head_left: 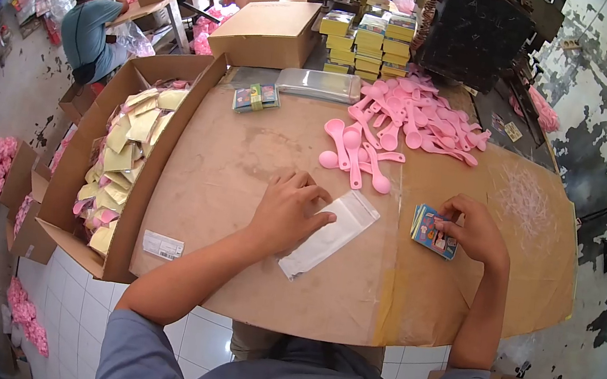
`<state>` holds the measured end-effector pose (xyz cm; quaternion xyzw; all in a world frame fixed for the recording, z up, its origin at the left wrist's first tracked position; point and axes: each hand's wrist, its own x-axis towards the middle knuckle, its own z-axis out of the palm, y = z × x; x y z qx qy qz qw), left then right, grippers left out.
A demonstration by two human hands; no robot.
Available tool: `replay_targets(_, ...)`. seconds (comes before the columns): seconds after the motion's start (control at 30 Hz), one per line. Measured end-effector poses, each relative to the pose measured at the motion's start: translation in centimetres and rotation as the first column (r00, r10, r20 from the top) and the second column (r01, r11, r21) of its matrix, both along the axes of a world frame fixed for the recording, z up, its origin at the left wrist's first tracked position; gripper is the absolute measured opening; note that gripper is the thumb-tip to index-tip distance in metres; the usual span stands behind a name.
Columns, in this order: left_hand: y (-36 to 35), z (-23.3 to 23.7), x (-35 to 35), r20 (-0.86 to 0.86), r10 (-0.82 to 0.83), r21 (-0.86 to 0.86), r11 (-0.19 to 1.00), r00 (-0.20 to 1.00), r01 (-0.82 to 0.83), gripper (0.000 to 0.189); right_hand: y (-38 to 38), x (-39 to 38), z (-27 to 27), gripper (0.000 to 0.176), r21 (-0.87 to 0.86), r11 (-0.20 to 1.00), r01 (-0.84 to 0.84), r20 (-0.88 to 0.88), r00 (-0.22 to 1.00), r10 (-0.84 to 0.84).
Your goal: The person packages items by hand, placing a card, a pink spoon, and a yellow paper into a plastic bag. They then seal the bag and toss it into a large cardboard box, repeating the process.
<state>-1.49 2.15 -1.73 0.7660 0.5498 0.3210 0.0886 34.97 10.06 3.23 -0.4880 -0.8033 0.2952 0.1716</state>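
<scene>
On the cardboard-covered table, a clear plastic sleeve (331, 238) lies at a slant in front of me. My left hand (291, 211) is over its left edge, fingers bent and apart, thumb pointing toward the sleeve. To the right, my right hand (471, 230) has its thumb and fingers closed on a small stack of colourful printed cards (433, 232). Pink plastic spoons (355, 138) lie in a heap beyond the sleeve. A banded card bundle (257, 98) and a stack of clear sleeves (320, 84) are near the table's far edge.
A long open carton (194, 108) at the left holds yellowish packets (122, 156). Behind the table stand a closed box (264, 31) and stacks of yellow-edged cards (369, 42). A person (92, 28) sits at the far left. Loose bands (527, 201) lie at the right.
</scene>
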Motion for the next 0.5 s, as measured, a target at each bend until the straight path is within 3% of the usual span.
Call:
replay_targets(0.1, 0.2, -0.6, -0.2, 0.076, -0.020, -0.105, 0.994, 0.997, 0.028, 0.025, -0.1, -0.1, 0.5, 0.013, -0.004, 1.000, 0.016, -0.004, 1.000, -0.016)
replay_targets(0.2, 0.3, -0.6, -0.1, 0.110, -0.046, -0.049, 0.997, 0.993, 0.051, 0.022, -0.4, -0.4, 0.8, 0.012, 0.011, 0.999, 0.045, -0.044, 0.998, -0.045)
replay_targets(0.3, 0.0, 0.4, 0.3, 0.323, -0.033, -0.228, 0.967, 0.946, 0.112, 0.021, -1.3, -1.7, 2.3, 0.013, -0.009, 1.000, 0.029, -0.240, 0.970, -0.030)
replay_targets(0.4, -0.3, 0.6, 0.7, 0.348, -0.041, -0.222, 0.967, 0.937, 0.125, 0.020, -3.0, -4.8, 1.8, 0.016, -0.190, 0.982, -0.013, -0.525, 0.846, -0.090)
replay_targets(0.5, -0.6, 1.1, 1.0, 0.413, -0.009, -0.246, 0.962, 0.911, 0.121, 0.022, -3.6, -7.1, -1.9, 0.019, -0.193, 0.964, -0.183, -0.662, 0.750, 0.010)
